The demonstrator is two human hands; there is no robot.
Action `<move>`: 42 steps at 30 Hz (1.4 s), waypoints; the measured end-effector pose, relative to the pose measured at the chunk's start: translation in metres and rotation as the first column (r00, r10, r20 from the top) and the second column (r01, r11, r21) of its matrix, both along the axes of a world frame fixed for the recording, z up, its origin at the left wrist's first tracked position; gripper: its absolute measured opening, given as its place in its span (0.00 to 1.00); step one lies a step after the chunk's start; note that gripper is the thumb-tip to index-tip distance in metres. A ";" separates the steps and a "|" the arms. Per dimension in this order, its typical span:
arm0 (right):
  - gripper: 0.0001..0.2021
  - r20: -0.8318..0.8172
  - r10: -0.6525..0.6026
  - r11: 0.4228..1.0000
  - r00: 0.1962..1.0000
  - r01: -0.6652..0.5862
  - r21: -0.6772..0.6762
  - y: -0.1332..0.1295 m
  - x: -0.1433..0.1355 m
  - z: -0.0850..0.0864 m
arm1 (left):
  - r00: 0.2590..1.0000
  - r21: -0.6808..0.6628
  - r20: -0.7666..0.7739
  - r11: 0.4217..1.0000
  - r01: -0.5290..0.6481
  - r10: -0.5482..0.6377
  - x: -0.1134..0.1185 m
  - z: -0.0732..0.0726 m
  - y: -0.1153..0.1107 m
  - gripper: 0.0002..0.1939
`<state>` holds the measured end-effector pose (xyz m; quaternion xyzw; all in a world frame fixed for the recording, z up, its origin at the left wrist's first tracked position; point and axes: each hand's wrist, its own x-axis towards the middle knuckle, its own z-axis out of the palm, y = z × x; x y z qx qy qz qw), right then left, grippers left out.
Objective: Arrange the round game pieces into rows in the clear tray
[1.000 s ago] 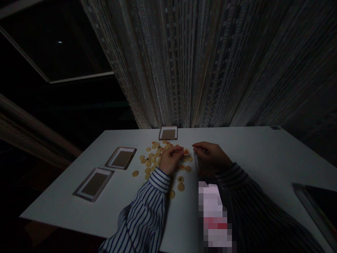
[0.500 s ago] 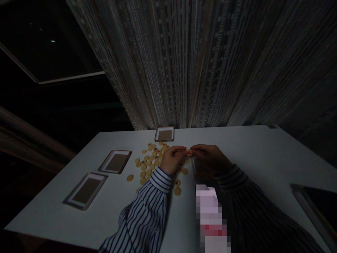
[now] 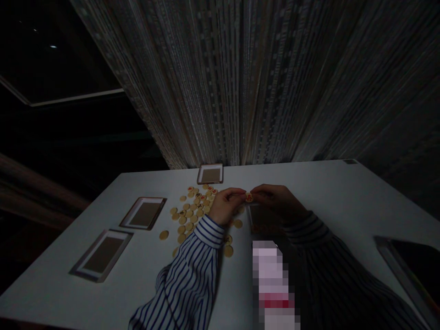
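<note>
Between my two hands, raised over the white table, is a round xiangqi piece with a red character facing me. My left hand pinches its left edge between thumb and fingers. From the other side, my right hand grips the right edge with its fingertips. Loose xiangqi pieces lie scattered beside and under my left hand, some blank side up, some showing red or black characters. A shallow dark tray sits partly hidden below my right hand.
Two shallow open boxes, one nearer and one farther, lie on the left of the white table. Another box is at the back edge, before a string curtain. A dark flat object lies at right.
The view has shifted slightly, so the table and boxes appear a little farther left. Both hands keep hold of the piece, which looks slightly turned.
</note>
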<state>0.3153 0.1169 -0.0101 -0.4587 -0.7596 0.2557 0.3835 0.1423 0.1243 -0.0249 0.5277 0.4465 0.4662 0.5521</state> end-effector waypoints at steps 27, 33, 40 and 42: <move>0.08 0.108 0.073 0.995 0.992 -0.079 0.055 -0.001 0.007 -0.003 | 0.990 -0.090 0.100 0.990 0.111 -0.102 0.003 -0.006 0.006 0.12; 0.11 0.176 0.123 0.986 0.977 -0.141 0.095 -0.004 0.007 -0.002 | 0.987 -0.177 0.136 0.978 0.109 -0.085 0.003 -0.009 0.007 0.09; 0.12 0.241 0.090 0.988 0.966 -0.118 0.104 -0.005 0.007 -0.004 | 0.976 -0.211 0.193 0.968 0.140 -0.099 0.004 -0.009 0.006 0.09; 0.12 0.268 0.071 0.990 0.961 -0.100 0.098 -0.005 0.008 -0.003 | 0.976 -0.207 0.193 0.968 0.142 -0.101 0.005 -0.008 0.006 0.09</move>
